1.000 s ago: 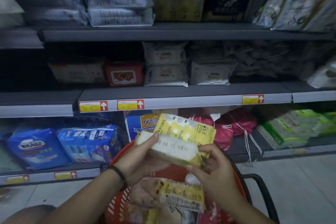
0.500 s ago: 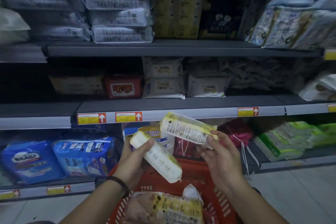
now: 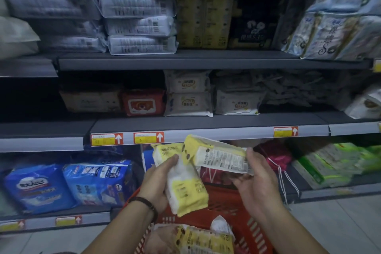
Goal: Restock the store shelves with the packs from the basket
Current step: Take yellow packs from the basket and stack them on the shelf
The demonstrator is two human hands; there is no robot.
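Note:
My left hand [image 3: 157,181] grips a yellow-and-white pack [image 3: 183,183], held nearly upright over the red basket [image 3: 243,210]. My right hand [image 3: 257,179] holds a second yellow-and-white pack [image 3: 216,155] flat, its printed label side up, with one end touching the top of the first pack. Both packs hover just below the middle shelf edge [image 3: 216,132]. More yellow packs [image 3: 204,241] lie in the basket below my hands.
The middle shelf carries white wipe packs [image 3: 188,103], a red pack [image 3: 143,104] and a dark gap at its left. Blue packs [image 3: 99,181] and green packs [image 3: 329,165] fill the lower shelf. Grey stacked packs [image 3: 140,24] sit on the top shelf. Tiled floor lies at right.
My hands separated the two packs that were held together, then brought them close again. The left pack turned upright. The view tilted up toward the shelves.

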